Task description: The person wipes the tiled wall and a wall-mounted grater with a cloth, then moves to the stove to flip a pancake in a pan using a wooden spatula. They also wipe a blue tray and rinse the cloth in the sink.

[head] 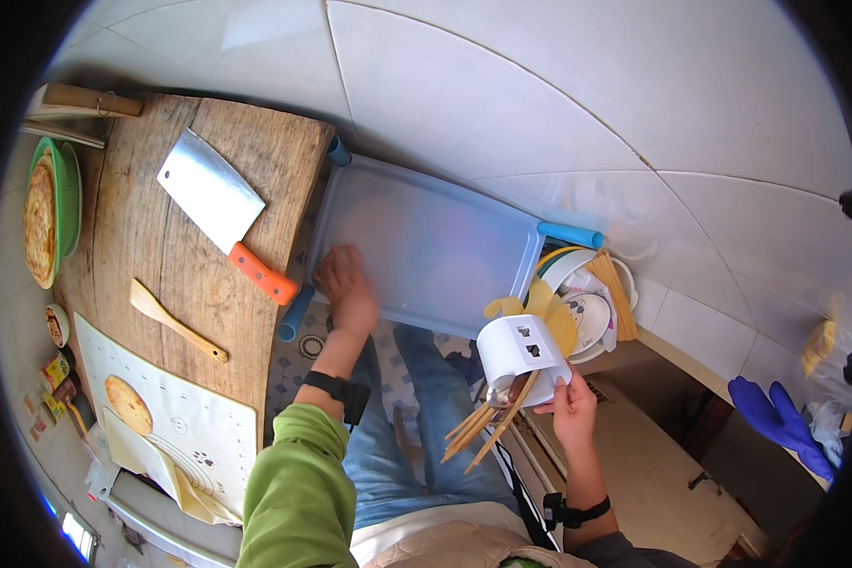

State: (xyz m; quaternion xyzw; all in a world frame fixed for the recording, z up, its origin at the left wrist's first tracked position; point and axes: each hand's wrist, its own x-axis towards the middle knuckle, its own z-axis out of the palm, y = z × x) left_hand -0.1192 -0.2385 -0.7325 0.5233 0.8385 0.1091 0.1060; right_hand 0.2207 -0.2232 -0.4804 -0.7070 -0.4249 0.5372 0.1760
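Note:
My left hand (348,292) rests on the near left part of a translucent pale-blue plastic tray or lid (433,241); its fingers are slightly blurred. In my right hand (572,406) is a white plastic utensil holder (515,348), tilted and gripped by its lower right edge. Several wooden chopsticks (479,429) stick out of its lower end, and yellow utensil heads (555,319) show beyond its top. Part of the holder's inside is hidden.
At left, a wooden table (124,234) bears a cleaver (213,188), a wooden spatula (177,323) and a mat (206,426) with a flatbread. A container of dishes (588,319) stands right of the tray. Purple rubber gloves (781,424) lie far right. Tiled wall (468,85) rises behind.

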